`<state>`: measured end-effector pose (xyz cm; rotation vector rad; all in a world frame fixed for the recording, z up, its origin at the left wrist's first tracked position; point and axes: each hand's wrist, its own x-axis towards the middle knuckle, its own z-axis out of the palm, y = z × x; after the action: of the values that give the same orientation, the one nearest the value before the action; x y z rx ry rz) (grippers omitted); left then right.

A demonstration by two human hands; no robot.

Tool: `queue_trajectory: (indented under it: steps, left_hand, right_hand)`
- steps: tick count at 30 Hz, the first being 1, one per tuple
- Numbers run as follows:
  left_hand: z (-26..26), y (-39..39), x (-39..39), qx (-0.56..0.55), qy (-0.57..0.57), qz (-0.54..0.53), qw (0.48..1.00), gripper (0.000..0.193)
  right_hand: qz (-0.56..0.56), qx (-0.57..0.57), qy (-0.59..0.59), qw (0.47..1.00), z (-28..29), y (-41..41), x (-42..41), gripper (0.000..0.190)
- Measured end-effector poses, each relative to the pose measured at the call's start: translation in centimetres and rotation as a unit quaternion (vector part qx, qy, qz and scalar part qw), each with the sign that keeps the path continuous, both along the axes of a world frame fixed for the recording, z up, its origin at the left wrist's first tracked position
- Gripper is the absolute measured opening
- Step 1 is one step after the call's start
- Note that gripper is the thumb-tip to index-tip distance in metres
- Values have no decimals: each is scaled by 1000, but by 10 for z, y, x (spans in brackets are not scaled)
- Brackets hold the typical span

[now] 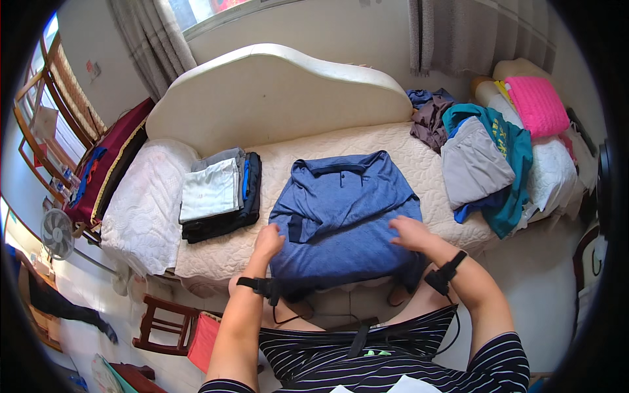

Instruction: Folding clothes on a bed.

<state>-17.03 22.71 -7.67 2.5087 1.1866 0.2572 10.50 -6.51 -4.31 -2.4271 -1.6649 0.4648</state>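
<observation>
A blue long-sleeved collared shirt lies spread on the bed, its collar towards the backrest and its lower edge hanging over the front. One sleeve is folded across the body, with the dark cuff at the left. My left hand is at the shirt's left edge with curled fingers; whether it pinches the cloth is unclear. Over the right part of the shirt is my right hand, its thumb and fingers apart with nothing visible between them.
Folded clothes are stacked left of the shirt. To the right are a loose pile with grey shorts, a teal garment and a pink cushion. A wooden chair and a fan stand left; a person's leg shows beyond.
</observation>
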Motion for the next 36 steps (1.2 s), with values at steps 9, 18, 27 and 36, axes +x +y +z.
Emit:
queue_trajectory:
  steps: [9, 18, 27, 36]
  left_hand:
    - [-22, -15, 88, -37, -99, -253, 962, 45]
    - [-19, 22, 98, -99, -149, -126, 976, 17]
    - [30, 127, 44, -346, -605, 138, 704, 17]
    - [19, 83, 103, 206, -313, -9, 927, 35]
  right_hand:
    - [163, 102, -15, 981, -31, 120, -72, 36]
    - [-18, 323, 252, 912, -20, 113, -5, 14]
    - [-333, 615, 406, 588, 15, -6, 229, 12]
    - [-335, 407, -159, 835, -42, 29, 236, 51]
